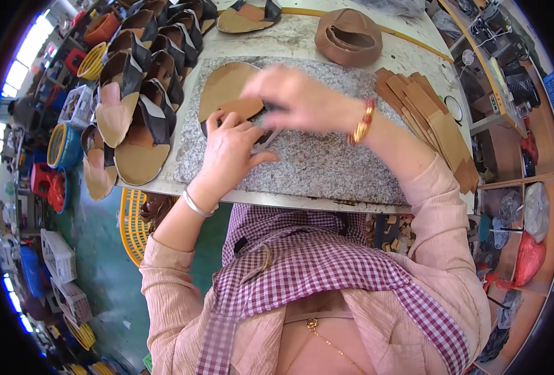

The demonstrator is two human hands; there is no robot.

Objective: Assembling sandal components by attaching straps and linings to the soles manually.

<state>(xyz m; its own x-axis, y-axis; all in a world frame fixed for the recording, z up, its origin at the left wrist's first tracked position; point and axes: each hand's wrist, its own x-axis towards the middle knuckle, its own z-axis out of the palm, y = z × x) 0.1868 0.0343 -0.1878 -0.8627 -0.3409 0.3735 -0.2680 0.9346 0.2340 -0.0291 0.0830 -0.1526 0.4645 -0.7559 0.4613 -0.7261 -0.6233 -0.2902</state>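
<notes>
A tan and black shoe upper (224, 87) lies on a speckled grey stone slab (333, 165) in front of me. My left hand (230, 147) rests at its near end, fingers bent over the edge and thumb held apart. Above its far right part is my right hand (305, 100), smeared by motion, so its fingers and anything in them cannot be made out. Something dark and pale, part of the upper, shows between the two hands. The hands cover much of the upper's right side.
Stacked shoe uppers (142, 153) fill the table's left side, with another upper (249, 17) at the back. A brown rounded leather-like piece (350, 37) sits at the far right, near flat brown pieces (427, 112). A yellow basket (133, 219) stands below the table's left edge.
</notes>
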